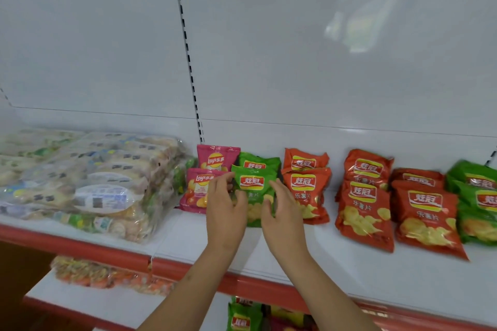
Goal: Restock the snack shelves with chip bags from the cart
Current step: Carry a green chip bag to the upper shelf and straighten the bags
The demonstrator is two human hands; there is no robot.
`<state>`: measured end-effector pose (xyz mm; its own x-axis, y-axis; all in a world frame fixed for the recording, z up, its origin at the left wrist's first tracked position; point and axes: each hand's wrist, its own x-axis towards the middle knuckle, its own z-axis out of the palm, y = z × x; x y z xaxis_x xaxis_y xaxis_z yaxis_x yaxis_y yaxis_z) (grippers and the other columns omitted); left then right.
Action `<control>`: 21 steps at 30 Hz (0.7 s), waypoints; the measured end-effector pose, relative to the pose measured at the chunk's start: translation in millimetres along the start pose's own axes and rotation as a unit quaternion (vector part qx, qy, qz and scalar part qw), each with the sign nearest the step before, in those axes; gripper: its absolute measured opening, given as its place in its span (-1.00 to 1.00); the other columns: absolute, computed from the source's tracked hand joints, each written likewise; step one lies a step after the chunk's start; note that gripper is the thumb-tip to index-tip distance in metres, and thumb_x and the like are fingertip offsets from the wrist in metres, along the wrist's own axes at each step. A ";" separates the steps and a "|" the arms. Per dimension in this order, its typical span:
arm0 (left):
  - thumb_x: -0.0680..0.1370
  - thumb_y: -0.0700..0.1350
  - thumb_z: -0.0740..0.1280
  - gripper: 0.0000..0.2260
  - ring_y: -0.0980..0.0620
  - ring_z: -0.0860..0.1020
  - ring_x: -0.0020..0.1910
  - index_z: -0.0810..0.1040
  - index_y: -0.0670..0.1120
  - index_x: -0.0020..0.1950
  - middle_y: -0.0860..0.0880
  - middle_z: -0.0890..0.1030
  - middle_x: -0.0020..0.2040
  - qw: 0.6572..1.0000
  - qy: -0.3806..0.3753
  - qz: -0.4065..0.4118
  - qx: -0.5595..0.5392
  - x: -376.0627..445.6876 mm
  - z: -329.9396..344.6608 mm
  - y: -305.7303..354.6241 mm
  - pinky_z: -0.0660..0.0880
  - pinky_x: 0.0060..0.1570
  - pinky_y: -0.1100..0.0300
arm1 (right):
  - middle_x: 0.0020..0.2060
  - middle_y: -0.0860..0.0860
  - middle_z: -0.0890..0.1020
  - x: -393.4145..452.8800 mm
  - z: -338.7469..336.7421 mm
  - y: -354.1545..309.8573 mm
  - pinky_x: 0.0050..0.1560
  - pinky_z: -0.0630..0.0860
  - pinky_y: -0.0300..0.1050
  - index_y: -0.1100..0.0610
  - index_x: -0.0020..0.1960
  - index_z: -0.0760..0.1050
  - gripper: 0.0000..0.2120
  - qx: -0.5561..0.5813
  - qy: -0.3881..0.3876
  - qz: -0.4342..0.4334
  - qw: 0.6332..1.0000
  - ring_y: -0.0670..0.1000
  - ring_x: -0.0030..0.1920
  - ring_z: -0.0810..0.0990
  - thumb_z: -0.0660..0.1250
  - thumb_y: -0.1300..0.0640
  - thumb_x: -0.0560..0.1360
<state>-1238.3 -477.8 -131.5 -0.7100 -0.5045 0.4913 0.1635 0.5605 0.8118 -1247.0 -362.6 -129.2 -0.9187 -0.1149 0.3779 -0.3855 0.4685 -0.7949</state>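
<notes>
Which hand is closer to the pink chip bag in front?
Left. The left hand overlaps the front pink bag; the right hand is across the green bag.

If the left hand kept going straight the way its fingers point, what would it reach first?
Probably the front pink Lay's bag. The left hand points up and back at the seam between that bag and the front green chip bag, its fingertips already at the pink bag's edge. Depth is unclear, so contact can't be confirmed.

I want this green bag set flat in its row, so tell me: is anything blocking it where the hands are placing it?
Nothing visible blocks it. The front green bag already lies on the shelf, overlapping another green bag, between the pink bags and orange bags. The left hand and right hand flank it.
</notes>
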 end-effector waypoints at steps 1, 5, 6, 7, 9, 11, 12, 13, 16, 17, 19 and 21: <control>0.55 -0.23 0.28 -0.67 0.12 0.48 0.14 0.48 -0.01 0.30 0.07 0.47 0.18 1.000 -0.010 0.016 0.001 -2.1 5.4 7.0 0.47 0.10 0.27 | 0.44 -0.03 0.40 -1.0 -7.3 0.1 0.42 0.24 -0.23 0.12 0.46 0.35 -0.60 0.003 0.019 -0.004 1.000 -0.06 0.45 0.33 0.20 0.18 0.63; 0.58 -0.20 0.25 -0.68 0.22 0.45 0.16 0.47 -0.01 0.33 0.10 0.48 0.21 0.996 -0.055 0.068 -0.033 -13.4 34.8 38.4 0.36 0.05 0.50 | 0.33 -0.06 0.46 -4.7 -47.7 13.3 0.36 0.29 -0.26 0.14 0.43 0.38 -0.62 -0.014 0.087 0.008 0.996 -0.10 0.35 0.39 0.22 0.20 0.62; 0.57 -0.18 0.25 -0.68 0.20 0.47 0.16 0.47 -0.01 0.33 0.09 0.50 0.21 0.993 -0.073 0.080 -0.053 -18.2 45.3 45.1 0.39 0.09 0.47 | 0.32 -0.04 0.48 -4.8 -59.2 20.1 0.34 0.31 -0.23 0.14 0.41 0.39 -0.63 -0.020 0.110 0.010 0.994 -0.08 0.34 0.41 0.22 0.19 0.62; 0.57 -0.16 0.24 -0.67 0.18 0.48 0.17 0.47 -0.01 0.33 0.08 0.50 0.21 0.989 -0.095 0.088 -0.071 -23.7 56.0 50.8 0.43 0.13 0.39 | 0.30 -0.02 0.49 -4.5 -69.9 29.0 0.33 0.33 -0.20 0.13 0.40 0.41 -0.64 -0.029 0.134 0.017 0.990 -0.07 0.31 0.43 0.23 0.20 0.61; 0.58 -0.12 0.25 -0.68 0.14 0.50 0.18 0.47 -0.01 0.33 0.08 0.51 0.21 0.982 -0.138 0.092 -0.085 -35.5 78.4 59.8 0.48 0.16 0.24 | 0.31 0.04 0.50 -4.6 -91.0 47.8 0.35 0.37 -0.08 0.17 0.39 0.41 -0.64 -0.057 0.175 0.049 0.982 0.01 0.32 0.44 0.24 0.19 0.59; 0.59 -0.10 0.27 -0.73 0.06 0.54 0.09 0.50 -0.04 0.29 0.04 0.54 0.11 0.979 -0.167 0.092 -0.069 -43.7 101.1 65.6 0.51 0.12 0.13 | 0.27 0.12 0.51 -5.4 -112.5 64.5 0.26 0.41 -0.09 0.22 0.36 0.43 -0.64 -0.106 0.216 0.068 0.968 0.11 0.28 0.48 0.28 0.19 0.58; 0.59 -0.09 0.28 -0.75 0.02 0.54 0.05 0.52 -0.06 0.26 0.00 0.57 0.06 0.978 -0.183 0.088 -0.050 -46.5 112.3 68.0 0.51 0.10 0.08 | 0.23 0.14 0.51 -5.7 -122.6 72.9 0.18 0.39 -0.16 0.23 0.34 0.44 -0.65 -0.134 0.227 0.071 0.962 0.14 0.22 0.50 0.29 0.21 0.57; 0.59 -0.08 0.29 -0.76 -0.02 0.54 0.04 0.53 -0.09 0.24 -0.03 0.57 0.05 0.975 -0.205 0.080 -0.029 -49.3 123.5 69.9 0.51 0.09 0.06 | 0.20 0.15 0.52 -5.5 -131.9 80.9 0.11 0.36 -0.20 0.24 0.32 0.45 -0.66 -0.158 0.228 0.081 0.957 0.15 0.18 0.51 0.31 0.22 0.56; 0.58 -0.06 0.31 -0.76 -0.04 0.55 0.01 0.52 -0.13 0.20 -0.09 0.57 0.08 0.964 -0.262 0.038 0.020 -58.5 151.4 74.8 0.52 0.00 0.12 | 0.08 0.15 0.57 -1.4 -151.8 108.2 0.04 0.41 -0.11 0.26 0.24 0.48 -0.71 -0.189 0.202 0.150 0.949 0.16 0.11 0.54 0.31 0.17 0.56; 0.57 -0.06 0.31 -0.76 -0.05 0.57 -0.01 0.52 -0.14 0.18 -0.11 0.58 0.08 0.961 -0.274 0.024 0.029 -61.3 158.9 75.3 0.55 -0.03 0.09 | 0.02 0.15 0.59 0.7 -155.6 117.7 0.00 0.43 -0.07 0.26 0.17 0.50 -0.75 -0.195 0.188 0.171 0.947 0.17 0.06 0.56 0.31 0.13 0.56; 0.54 -0.08 0.32 -0.74 -0.12 0.60 -0.01 0.52 -0.19 0.16 -0.17 0.60 0.08 0.954 -0.295 -0.014 0.038 -65.1 170.9 74.0 0.57 -0.04 0.05 | -0.05 0.17 0.61 4.3 -159.8 132.6 -0.05 0.43 -0.04 0.25 0.07 0.51 -0.76 -0.209 0.143 0.199 0.947 0.19 0.02 0.59 0.31 0.07 0.56; 0.51 -0.12 0.34 -0.73 -0.18 0.61 0.00 0.53 -0.24 0.15 -0.21 0.61 0.09 0.949 -0.309 -0.043 0.043 -67.2 178.4 72.1 0.56 -0.04 0.05 | 0.01 0.16 0.62 6.5 -162.1 139.8 -0.01 0.42 -0.05 0.23 0.10 0.54 -0.74 -0.219 0.099 0.214 0.947 0.16 0.05 0.57 0.32 0.05 0.56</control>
<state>-1301.0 -286.3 -162.3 -0.9887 -0.0833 0.1244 0.0500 0.5998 0.7986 -1293.0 -155.8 -160.9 -0.9318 0.3146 0.1811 0.1318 0.7581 -0.6387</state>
